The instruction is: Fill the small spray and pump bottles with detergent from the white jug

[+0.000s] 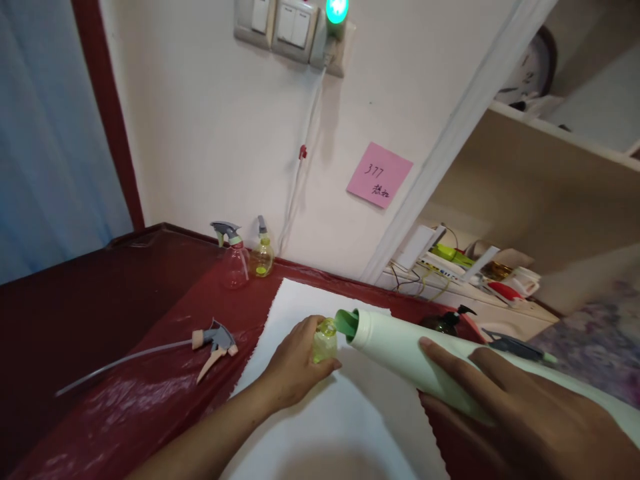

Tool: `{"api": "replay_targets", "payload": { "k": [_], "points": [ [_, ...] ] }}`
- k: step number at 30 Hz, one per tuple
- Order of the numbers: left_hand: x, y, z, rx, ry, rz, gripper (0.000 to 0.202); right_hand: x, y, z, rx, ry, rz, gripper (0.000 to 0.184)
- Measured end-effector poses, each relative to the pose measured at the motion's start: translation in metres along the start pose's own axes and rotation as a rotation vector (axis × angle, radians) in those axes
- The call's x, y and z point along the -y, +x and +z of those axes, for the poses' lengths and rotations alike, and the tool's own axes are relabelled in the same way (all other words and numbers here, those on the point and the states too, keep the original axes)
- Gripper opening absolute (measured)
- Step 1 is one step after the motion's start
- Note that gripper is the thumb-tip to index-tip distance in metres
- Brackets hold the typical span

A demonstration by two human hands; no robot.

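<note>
Yellow-green plastic bottle, clenched by the closed fingers of the left hand, is held over a white paper sheet; the right hand grasps a white tube with fingers spread wide (its green nozzle just at the bottle's mouth).
</note>
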State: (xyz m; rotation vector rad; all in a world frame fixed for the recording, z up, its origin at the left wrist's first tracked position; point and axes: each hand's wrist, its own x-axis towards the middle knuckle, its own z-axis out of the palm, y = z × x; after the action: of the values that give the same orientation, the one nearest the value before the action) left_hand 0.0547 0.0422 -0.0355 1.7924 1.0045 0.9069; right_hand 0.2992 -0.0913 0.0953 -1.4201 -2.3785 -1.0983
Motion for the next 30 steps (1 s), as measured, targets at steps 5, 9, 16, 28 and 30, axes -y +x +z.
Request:
{"api": "replay_targets", "payload": {
  "k": [5, 9, 16, 28, 30],
  "points": [
    [0.001, 0.003, -0.001, 0.023, -0.032, -0.006, 0.054, 0.007, 0.0, 0.002, -0.013, 0.058, 0.096, 0.039],
    [0.002, 0.004, -0.003, 0.015, -0.05, -0.018, 0.051, 0.004, -0.011, 0.011, -0.013, 0.288, 0.362, 0.042],
    [0.001, 0.011, -0.012, 0.104, -0.103, -0.102, 0.078, -0.012, -0.02, 0.016, -0.141, 0.724, 0.853, 0.048],
    [-0.015, 0.007, -0.045, 0.002, 0.02, -0.089, 0.111, 0.003, 0.0, 0.067, -0.628, 1.163, 1.153, 0.059],
    [-0.027, -0.004, -0.063, -0.066, 0.048, -0.115, 0.092, 0.007, 0.004, 0.082, -0.652, 1.176, 1.163, 0.06]
  ]
}}
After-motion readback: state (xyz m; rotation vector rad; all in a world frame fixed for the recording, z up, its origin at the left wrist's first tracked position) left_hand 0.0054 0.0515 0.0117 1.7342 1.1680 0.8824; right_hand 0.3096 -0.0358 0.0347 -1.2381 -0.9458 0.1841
